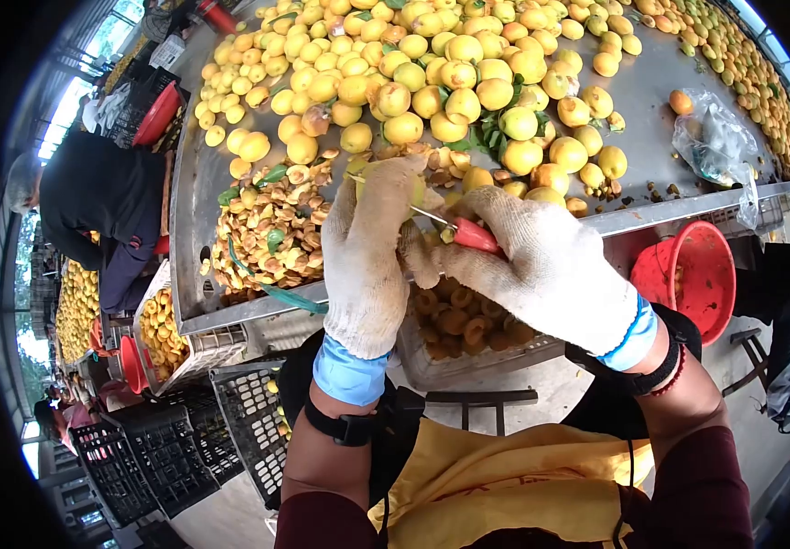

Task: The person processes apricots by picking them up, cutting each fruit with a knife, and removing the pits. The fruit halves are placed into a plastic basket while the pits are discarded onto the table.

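Note:
My left hand [366, 261], in a white knit glove, is closed round a yellow peach [426, 195] that its fingers mostly hide. My right hand [555, 274], gloved the same way, grips the red handle of a pitting knife [476, 236]. The knife's thin metal shaft points left into the peach between both hands; its tip is hidden. Just beyond the hands, many whole yellow peaches [462, 105] are heaped on a metal table. Brownish cut peach scraps [271, 224] lie beside my left hand. Below my hands stands a crate of peach halves [468, 320].
The metal table's [633, 218] raised edge runs before me. A clear plastic bag [715, 142] lies on its right part, and a red bucket [702, 284] stands below. At left are black crates [171, 457], a white crate [212, 357] of peaches and a bending person [107, 201].

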`<action>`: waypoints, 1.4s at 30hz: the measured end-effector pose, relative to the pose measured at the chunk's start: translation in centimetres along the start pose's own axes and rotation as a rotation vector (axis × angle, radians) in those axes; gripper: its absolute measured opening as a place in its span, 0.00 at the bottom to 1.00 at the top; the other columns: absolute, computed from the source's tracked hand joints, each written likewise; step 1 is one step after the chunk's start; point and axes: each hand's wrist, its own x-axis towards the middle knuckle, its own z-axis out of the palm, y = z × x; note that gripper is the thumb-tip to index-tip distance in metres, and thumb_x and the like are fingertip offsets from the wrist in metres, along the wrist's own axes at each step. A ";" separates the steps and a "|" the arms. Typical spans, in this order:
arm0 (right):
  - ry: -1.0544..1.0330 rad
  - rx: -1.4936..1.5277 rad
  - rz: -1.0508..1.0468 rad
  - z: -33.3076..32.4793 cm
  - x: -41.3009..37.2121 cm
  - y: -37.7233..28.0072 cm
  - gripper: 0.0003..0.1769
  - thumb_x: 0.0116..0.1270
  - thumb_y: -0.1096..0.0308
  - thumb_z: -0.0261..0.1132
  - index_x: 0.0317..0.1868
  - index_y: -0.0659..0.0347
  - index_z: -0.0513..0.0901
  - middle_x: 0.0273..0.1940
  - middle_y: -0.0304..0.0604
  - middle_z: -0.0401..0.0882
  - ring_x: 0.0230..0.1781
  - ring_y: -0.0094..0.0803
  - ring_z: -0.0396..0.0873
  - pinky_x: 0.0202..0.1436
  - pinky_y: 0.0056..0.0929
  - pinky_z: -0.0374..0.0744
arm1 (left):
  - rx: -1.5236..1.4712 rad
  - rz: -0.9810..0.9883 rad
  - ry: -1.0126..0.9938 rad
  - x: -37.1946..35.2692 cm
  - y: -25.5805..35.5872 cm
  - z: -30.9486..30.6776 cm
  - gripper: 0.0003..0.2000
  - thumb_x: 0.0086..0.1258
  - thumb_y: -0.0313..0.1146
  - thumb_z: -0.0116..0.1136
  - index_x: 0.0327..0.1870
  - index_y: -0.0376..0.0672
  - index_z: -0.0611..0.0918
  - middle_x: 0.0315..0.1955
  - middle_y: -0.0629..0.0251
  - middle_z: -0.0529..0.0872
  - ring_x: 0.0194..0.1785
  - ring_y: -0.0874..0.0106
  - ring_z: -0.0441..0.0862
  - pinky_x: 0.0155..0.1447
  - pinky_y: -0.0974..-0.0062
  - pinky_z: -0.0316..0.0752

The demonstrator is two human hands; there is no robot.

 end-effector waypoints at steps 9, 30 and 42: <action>0.044 -0.352 0.044 2.5 0.4 0.6 0.16 0.70 0.52 0.69 0.40 0.57 0.82 0.26 0.52 0.83 0.29 0.54 0.86 0.29 0.50 0.82 | -0.086 -0.073 0.030 0.3 -0.4 -0.8 0.16 0.78 0.35 0.58 0.60 0.38 0.83 0.42 0.63 0.85 0.41 0.76 0.82 0.41 0.79 0.76; 0.042 -0.210 0.108 3.7 0.2 2.6 0.16 0.68 0.55 0.70 0.37 0.60 0.82 0.29 0.55 0.82 0.33 0.57 0.84 0.34 0.50 0.81 | -0.139 -0.345 -0.175 -0.4 1.8 -1.9 0.25 0.86 0.53 0.46 0.51 0.37 0.86 0.34 0.66 0.87 0.20 0.85 0.68 0.18 0.84 0.59; -0.421 0.073 0.192 -4.2 -0.5 3.7 0.17 0.70 0.52 0.70 0.37 0.60 0.88 0.25 0.48 0.83 0.25 0.42 0.83 0.32 0.38 0.80 | -0.599 -0.234 -0.199 0.8 0.1 -3.9 0.34 0.85 0.62 0.41 0.68 0.36 0.77 0.36 0.63 0.86 0.18 0.79 0.71 0.20 0.79 0.71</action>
